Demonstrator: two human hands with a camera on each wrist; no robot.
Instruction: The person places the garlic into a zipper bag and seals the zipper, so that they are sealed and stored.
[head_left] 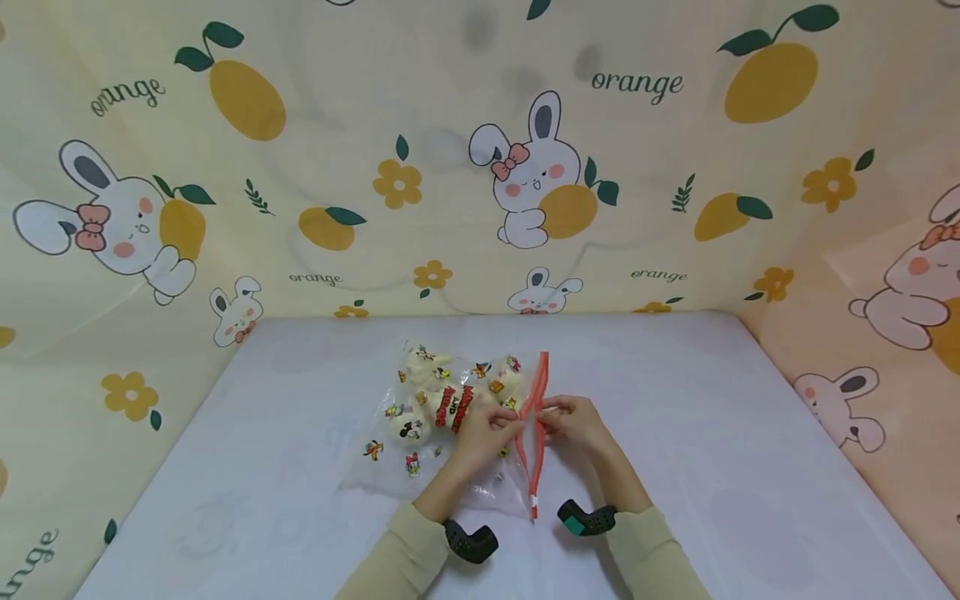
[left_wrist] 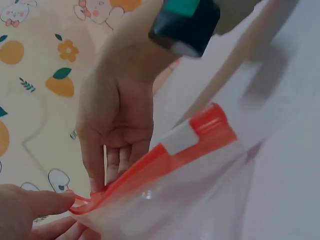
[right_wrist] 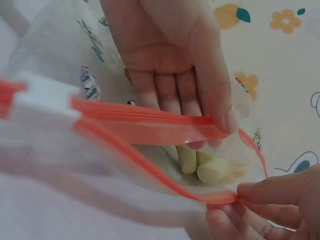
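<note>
A clear plastic slider zip bag (head_left: 465, 487) printed with small cartoon figures lies on the table, its red zip edge (head_left: 538, 467) facing right. My left hand (head_left: 480, 437) pinches the near-left lip of the opening between thumb and fingers. Opposite it, my right hand (head_left: 581, 425) pinches the other lip, and the two red strips stand apart between them. The white slider (right_wrist: 45, 100) sits at the end of the zip closest to me. Pale yellow rounded objects (right_wrist: 220, 171) show inside the bag through the gap; their kind cannot be made out.
The bag rests on a white-covered table (head_left: 247, 467). Behind and at both sides hangs a cream cloth (head_left: 435, 75) printed with rabbits and oranges. A black wrist device (head_left: 472, 542) is on the left wrist, another (head_left: 588, 518) on the right.
</note>
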